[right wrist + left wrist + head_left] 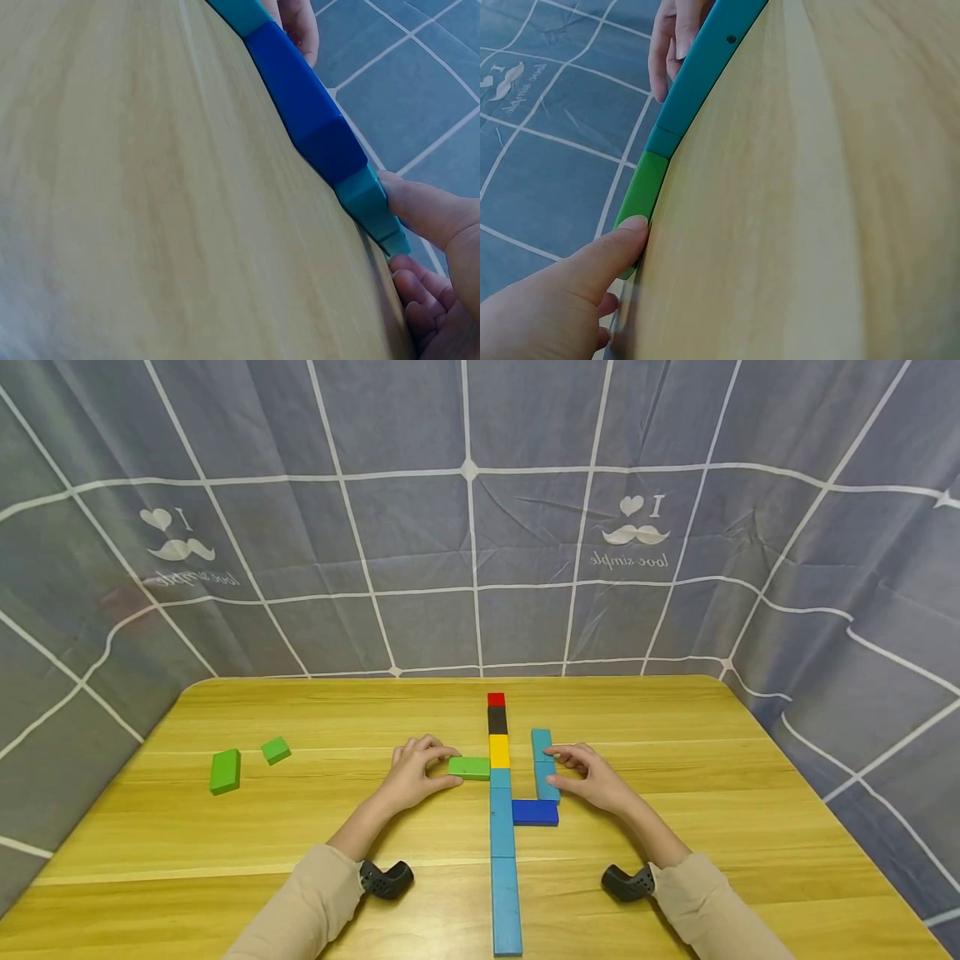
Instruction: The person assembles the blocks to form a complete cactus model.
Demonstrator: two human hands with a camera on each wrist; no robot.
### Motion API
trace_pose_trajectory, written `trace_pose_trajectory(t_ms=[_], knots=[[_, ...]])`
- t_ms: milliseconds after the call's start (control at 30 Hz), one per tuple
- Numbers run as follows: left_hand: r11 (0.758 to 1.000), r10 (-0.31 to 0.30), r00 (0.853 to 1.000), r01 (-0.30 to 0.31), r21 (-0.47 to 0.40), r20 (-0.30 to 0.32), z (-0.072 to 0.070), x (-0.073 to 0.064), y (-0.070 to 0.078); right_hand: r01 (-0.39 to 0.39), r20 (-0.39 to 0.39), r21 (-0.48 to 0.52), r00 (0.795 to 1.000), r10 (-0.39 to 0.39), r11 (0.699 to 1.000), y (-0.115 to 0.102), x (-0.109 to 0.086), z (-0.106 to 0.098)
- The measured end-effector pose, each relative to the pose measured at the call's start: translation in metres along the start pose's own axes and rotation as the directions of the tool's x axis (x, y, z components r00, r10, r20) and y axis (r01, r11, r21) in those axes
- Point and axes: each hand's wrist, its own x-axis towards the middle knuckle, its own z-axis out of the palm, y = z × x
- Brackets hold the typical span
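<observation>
My left hand (412,774) pinches the left end of a flat green block (470,767), thumb on the near side and index finger on the far side. The block's other end meets a straight row of blocks. My right hand (596,779) touches two light blue blocks lying end to end: the index fingertip is at the far one (541,746), the thumb at the near one (547,783). Below them a dark blue block (535,812) lies crosswise against the row. In the right wrist view the thumb (420,199) rests against the light blue block (366,196).
The row runs from a red block (496,699) through black (497,720) and yellow (498,751) to several light blue blocks (506,906) near me. A green block (225,772) and a smaller green one (275,750) lie at the left of the wooden table (630,710).
</observation>
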Motion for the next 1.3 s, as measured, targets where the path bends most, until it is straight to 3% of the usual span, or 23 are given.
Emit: trace_pose_trajectory(t_ms=[167, 367, 533, 767, 933, 1100, 1200, 1300], knots=[[0.999, 0.005, 1.000, -0.006, -0.045, -0.022, -0.009, -0.002, -0.004, 0.000, -0.002, -0.010, 1.000, 0.000, 1.000, 0.001, -0.001, 0.001], [0.998, -0.045, 0.989, 0.040, -0.038, -0.139, -0.043, -0.013, -0.020, 0.002, 0.001, -0.014, 1.000, -0.002, 1.000, 0.001, 0.000, 0.000], [0.990, -0.140, 0.962, 0.136, -0.031, -0.234, -0.085, -0.035, -0.045, 0.004, 0.001, -0.007, 1.000, -0.004, 1.000, 0.000, 0.000, -0.001], [0.967, -0.226, 0.915, 0.253, 0.038, -0.334, -0.138, -0.084, -0.080, 0.006, 0.004, -0.016, 1.000, -0.006, 1.000, -0.001, 0.001, -0.002], [0.938, -0.296, 0.889, 0.339, 0.071, -0.349, -0.164, -0.116, -0.102, 0.008, 0.005, -0.010, 1.000, -0.008, 1.000, -0.001, 0.001, -0.002], [0.901, -0.389, 0.868, 0.428, 0.067, -0.308, -0.179, -0.139, -0.119, 0.009, 0.011, -0.003, 1.000, -0.009, 1.000, 0.000, 0.002, -0.003], [0.883, -0.433, 0.864, 0.464, 0.073, -0.256, -0.184, -0.148, -0.126, 0.006, 0.012, 0.003, 1.000, -0.006, 1.000, 0.000, 0.001, -0.003], [0.873, -0.452, 0.870, 0.477, 0.103, -0.197, -0.188, -0.153, -0.129, 0.002, 0.015, 0.000, 1.000, -0.002, 1.000, 0.000, 0.001, -0.002]])
